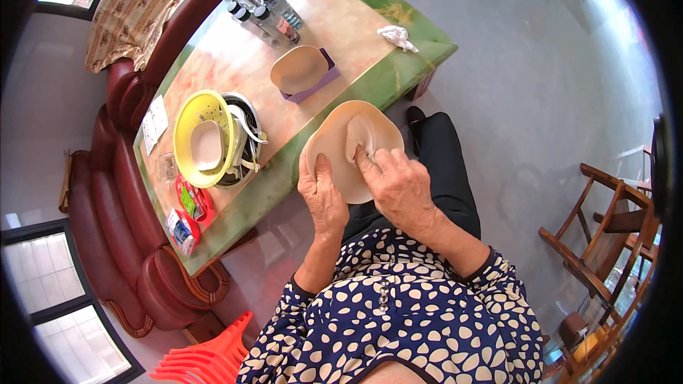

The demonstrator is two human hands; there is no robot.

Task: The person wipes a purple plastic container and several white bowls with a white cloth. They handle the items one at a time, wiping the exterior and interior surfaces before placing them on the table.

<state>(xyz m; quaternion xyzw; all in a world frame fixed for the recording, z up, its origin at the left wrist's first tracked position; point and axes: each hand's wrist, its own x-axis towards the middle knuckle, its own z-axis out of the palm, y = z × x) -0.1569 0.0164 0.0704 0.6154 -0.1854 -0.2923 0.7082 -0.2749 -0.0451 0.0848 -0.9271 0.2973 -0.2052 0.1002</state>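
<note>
Above my lap I hold a wide, shallow beige plate (326, 144), tilted toward me. My left hand (324, 195) grips its left rim, thumb on the inner face and fingers behind. My right hand (398, 183) lies over the right side of the plate, index fingertip pressed to the inside and the other fingers curled. Under that fingertip is a pale beige patch (361, 130); whether it is a cloth or part of the plate's surface I cannot tell. On the table beyond, another beige plate (302, 67) stands in a purple holder (313, 87).
The stone-topped table (235, 75) with a green border holds several black-capped bottles (267, 21), a crumpled tissue (397, 38), a yellow colander (186, 117) over a dark pot, and red packages (193, 203). A red sofa (117, 192), orange stools (213, 352) and wooden chair (597, 235) stand around.
</note>
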